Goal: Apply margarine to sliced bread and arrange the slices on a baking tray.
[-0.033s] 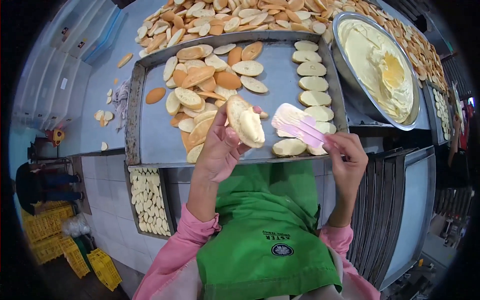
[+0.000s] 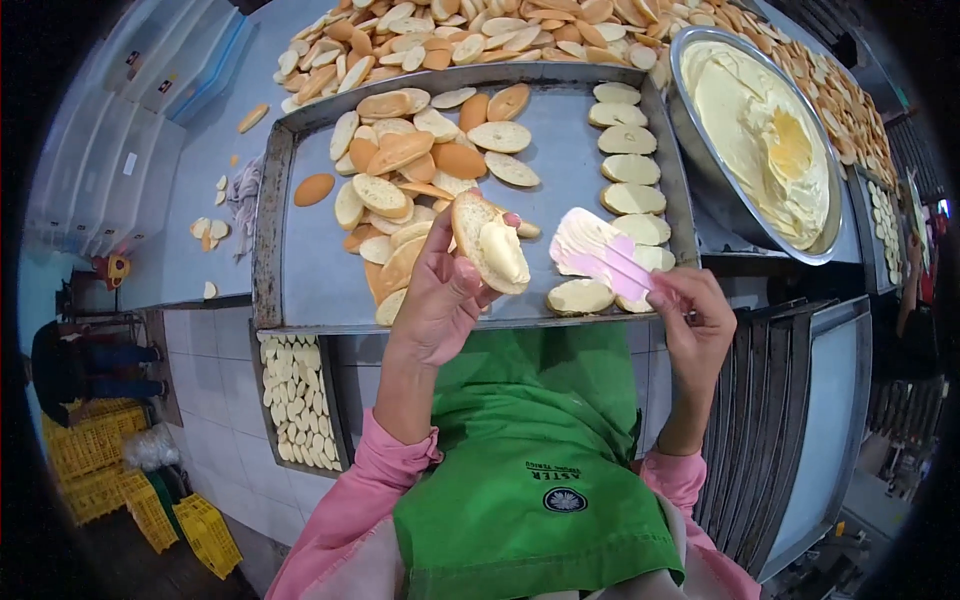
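My left hand (image 2: 440,300) grips an oval slice of bread (image 2: 470,228), its cut face turned up. A thick dab of pale cream (image 2: 502,258) sits on that face. In my right hand (image 2: 695,325) is a pink spatula (image 2: 622,264), pinched by its handle end; cream coats its blade, which is apart from the slice. Both hands hover over the near edge of a metal tray (image 2: 460,318). Loose oval slices (image 2: 400,152) lie heaped at the tray's left and middle. Along its right side runs a column of cream-coated slices (image 2: 630,168), partly hidden by the spatula.
A steel bowl of cream (image 2: 745,120) stands right of the tray. Bread slices (image 2: 480,35) are piled behind it. Plastic boxes (image 2: 120,160) and a cloth (image 2: 243,195) are at left. Stacked trays (image 2: 765,420) stand at lower right, yellow crates (image 2: 105,440) at lower left.
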